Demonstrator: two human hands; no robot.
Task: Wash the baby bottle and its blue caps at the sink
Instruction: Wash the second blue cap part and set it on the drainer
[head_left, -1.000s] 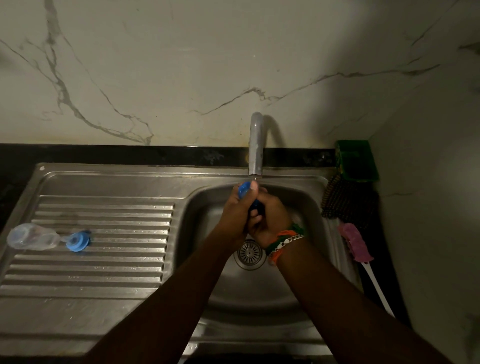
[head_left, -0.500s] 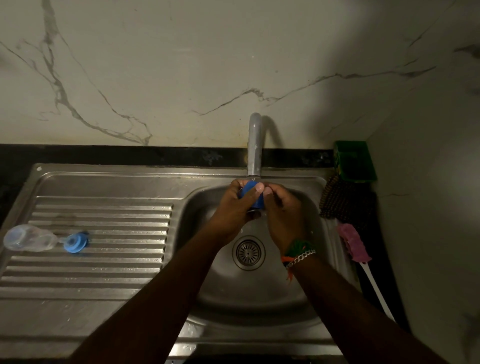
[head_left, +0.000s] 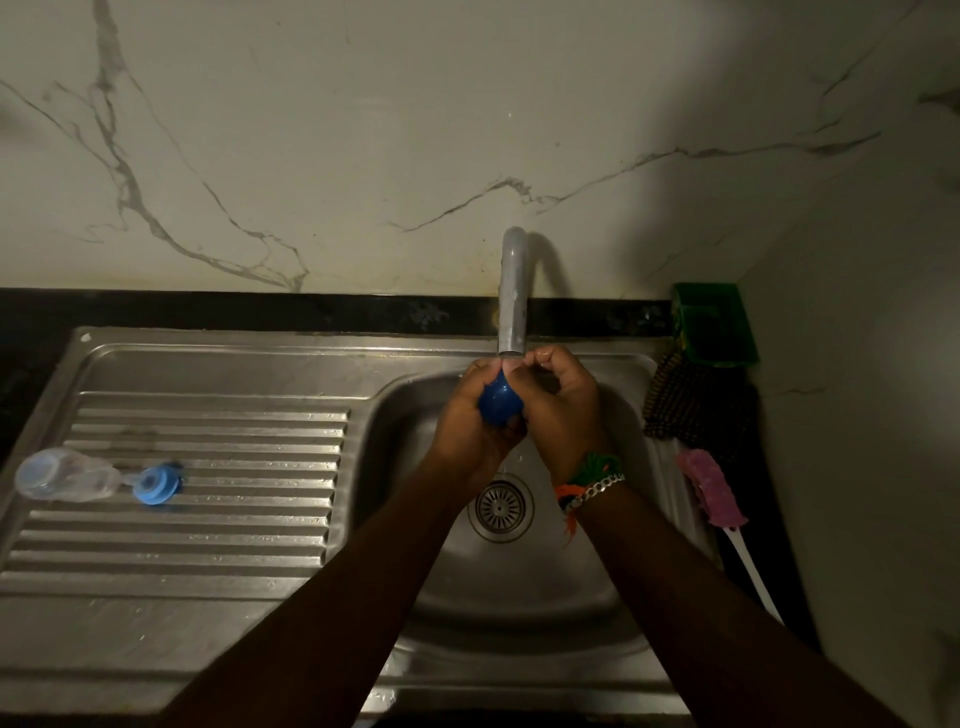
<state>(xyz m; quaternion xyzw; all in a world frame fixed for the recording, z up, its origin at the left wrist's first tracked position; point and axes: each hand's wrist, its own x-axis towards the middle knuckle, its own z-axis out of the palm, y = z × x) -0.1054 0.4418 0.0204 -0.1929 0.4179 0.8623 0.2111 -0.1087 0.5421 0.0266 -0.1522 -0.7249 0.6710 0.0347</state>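
Dark blue cap sits under the tap over the sink, gripped by the left hand with the right hand curled against it. Baby bottle and light blue cap lie on the drainboard.
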